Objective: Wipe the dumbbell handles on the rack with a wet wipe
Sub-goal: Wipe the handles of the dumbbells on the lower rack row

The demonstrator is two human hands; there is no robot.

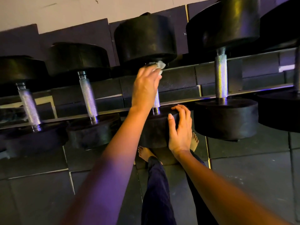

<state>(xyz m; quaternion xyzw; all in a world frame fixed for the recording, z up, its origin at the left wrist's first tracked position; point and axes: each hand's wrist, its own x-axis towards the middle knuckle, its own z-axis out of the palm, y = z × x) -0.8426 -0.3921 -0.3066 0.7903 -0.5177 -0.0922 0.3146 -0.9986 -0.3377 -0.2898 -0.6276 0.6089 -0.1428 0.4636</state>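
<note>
Dark rubber floor tiles (243,176) fill the lower view of a dim gym, and a row of black dumbbells lies across the metal rails of a rack (113,111). I am looking down on it along both bare arms.

My left hand (146,88) is closed around the knurled steel handle (156,101) of the middle dumbbell. It holds a crumpled white wet wipe (159,65), which bunches out of the fist at the far end of the handle, just under the far weight head. My right hand (180,132) rests with fingers spread and relaxed on the near weight head (154,130) of the same dumbbell, seemingly to steady it.

I judge the step in hand to be the wiping of this middle handle, with the wipe at the far end of its travel. The next move calls for drawing the wipe back toward me along the handle, then shifting to a neighbouring handle (221,77). I cannot tell which handles are already clean.
</note>
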